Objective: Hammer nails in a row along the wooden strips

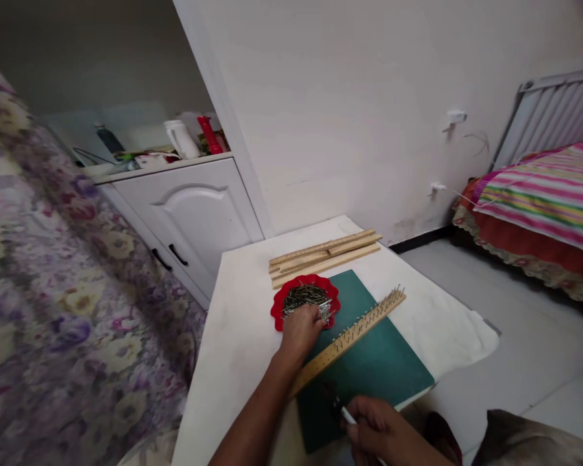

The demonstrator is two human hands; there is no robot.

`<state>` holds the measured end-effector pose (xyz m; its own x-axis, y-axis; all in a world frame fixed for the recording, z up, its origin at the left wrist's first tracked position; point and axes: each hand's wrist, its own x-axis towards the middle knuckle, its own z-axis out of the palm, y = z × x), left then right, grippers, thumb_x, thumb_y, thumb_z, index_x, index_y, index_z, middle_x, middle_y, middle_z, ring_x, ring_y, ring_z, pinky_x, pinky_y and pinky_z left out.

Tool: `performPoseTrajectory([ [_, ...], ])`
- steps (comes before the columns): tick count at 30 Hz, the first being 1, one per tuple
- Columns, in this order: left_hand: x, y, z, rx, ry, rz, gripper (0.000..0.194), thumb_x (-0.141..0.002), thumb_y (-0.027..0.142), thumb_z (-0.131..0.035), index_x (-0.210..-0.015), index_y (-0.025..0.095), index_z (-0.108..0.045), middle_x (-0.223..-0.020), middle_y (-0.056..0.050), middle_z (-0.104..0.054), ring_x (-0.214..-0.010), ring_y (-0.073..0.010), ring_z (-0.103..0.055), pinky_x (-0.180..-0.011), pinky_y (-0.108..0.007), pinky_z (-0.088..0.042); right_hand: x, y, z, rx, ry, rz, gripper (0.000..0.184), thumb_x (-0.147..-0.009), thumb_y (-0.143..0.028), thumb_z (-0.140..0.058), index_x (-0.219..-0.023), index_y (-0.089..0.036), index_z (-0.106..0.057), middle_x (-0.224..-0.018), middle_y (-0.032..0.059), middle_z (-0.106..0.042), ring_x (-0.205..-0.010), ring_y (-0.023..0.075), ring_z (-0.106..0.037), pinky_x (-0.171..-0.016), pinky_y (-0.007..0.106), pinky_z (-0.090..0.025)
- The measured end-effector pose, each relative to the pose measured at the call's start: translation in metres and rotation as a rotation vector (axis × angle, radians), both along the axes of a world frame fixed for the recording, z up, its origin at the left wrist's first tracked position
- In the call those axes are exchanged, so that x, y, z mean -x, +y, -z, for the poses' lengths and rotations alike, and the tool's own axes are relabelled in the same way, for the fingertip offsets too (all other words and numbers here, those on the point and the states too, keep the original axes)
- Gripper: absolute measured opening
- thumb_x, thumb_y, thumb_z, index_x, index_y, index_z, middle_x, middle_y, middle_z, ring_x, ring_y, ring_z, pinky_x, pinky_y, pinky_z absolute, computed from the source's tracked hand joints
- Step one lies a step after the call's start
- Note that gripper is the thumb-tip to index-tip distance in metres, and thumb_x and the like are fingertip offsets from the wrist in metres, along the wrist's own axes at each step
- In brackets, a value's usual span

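Observation:
My left hand (302,329) is over the near right edge of a scalloped red bowl (276,310), fingers curled down among the nails (305,296) heaped in it. Whatever those fingertips pinch is hidden. My right hand (376,427) grips a tool with a white handle (348,415) and a dark end, too dim to name, low over the green mat (393,362). Diagonally across the mat lies a wooden strip (320,362). Several nails stand upright in its far part, while its near part shows a line of small holes. My left forearm covers some of its near end.
More wooden strips (325,255) lie at the back of the white table (238,291), against the wall. A floral curtain (78,310) and a white cabinet (199,220) are to the left. A bed with a striped cover (548,188) stands at the right.

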<state>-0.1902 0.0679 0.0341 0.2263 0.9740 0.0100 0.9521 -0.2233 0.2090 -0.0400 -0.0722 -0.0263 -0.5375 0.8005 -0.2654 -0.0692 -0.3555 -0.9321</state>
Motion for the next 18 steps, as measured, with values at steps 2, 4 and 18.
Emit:
performPoseTrajectory([
  [2,0.0,0.004,0.0,0.02,0.035,-0.005,0.007,-0.076,0.024,-0.057,-0.074,0.019,-0.062,-0.083,-0.004,-0.068,-0.08,-0.0183,-0.06,-0.061,-0.024,-0.034,-0.001,0.0,0.001,0.011,0.0,-0.002,0.04,-0.068,-0.057,-0.058,-0.072,-0.019,-0.046,-0.048,-0.0064,-0.055,-0.031,0.003,-0.032,-0.036,0.018,-0.018],
  [4,0.0,0.006,-0.001,0.03,0.053,-0.006,0.007,-0.075,0.019,-0.056,-0.073,0.018,-0.063,-0.078,-0.004,-0.068,-0.077,-0.0182,-0.06,-0.06,-0.025,-0.034,-0.002,0.0,0.0,0.017,-0.002,0.001,0.039,-0.068,-0.056,-0.058,-0.072,-0.019,-0.046,-0.048,-0.0067,-0.055,-0.031,0.0029,-0.031,-0.036,0.018,-0.019],
  [18,0.02,-0.03,-0.013,-0.146,0.019,-0.045,0.015,-0.085,0.02,-0.043,-0.083,0.021,-0.057,-0.089,-0.004,-0.063,-0.079,-0.0177,-0.058,-0.063,-0.025,-0.037,0.002,-0.001,-0.016,-0.004,-0.034,0.005,0.025,-0.071,-0.041,-0.056,-0.072,-0.02,-0.044,-0.042,-0.0089,-0.054,-0.022,0.0027,-0.03,-0.029,0.016,-0.018],
])
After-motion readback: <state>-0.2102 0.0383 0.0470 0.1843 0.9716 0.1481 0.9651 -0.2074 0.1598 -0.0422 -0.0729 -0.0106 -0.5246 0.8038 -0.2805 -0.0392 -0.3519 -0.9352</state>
